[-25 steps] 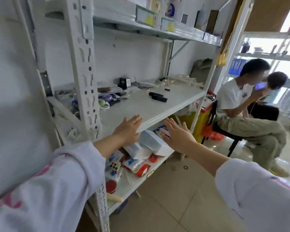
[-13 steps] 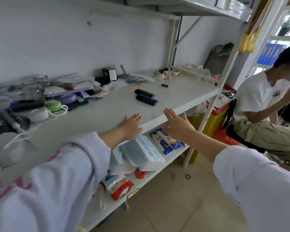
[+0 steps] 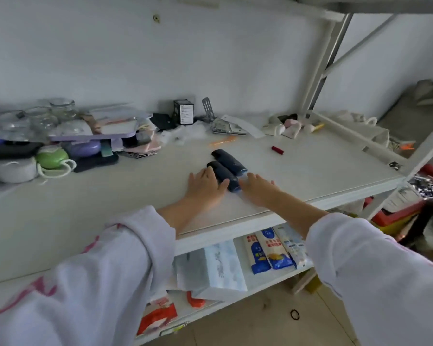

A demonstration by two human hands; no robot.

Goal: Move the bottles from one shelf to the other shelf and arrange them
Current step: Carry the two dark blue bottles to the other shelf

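Note:
Two dark blue bottles lie side by side on the white middle shelf: a nearer bottle and a farther bottle. My left hand rests flat on the shelf, fingers spread, touching the nearer bottle's left side. My right hand lies flat to the right of that bottle, its fingertips at the bottles' near ends. Neither hand holds anything. Both arms wear white sleeves with pink print.
Clutter fills the shelf's left and back: glass jars, a green pouch, a purple case, a black box, an orange pen, a small red item. The lower shelf holds tissue packs and packets. A shelf post stands at the right.
The view has swung down and closer to the middle shelf. Both hands have moved forward from the shelf's front edge to the two dark bottles.

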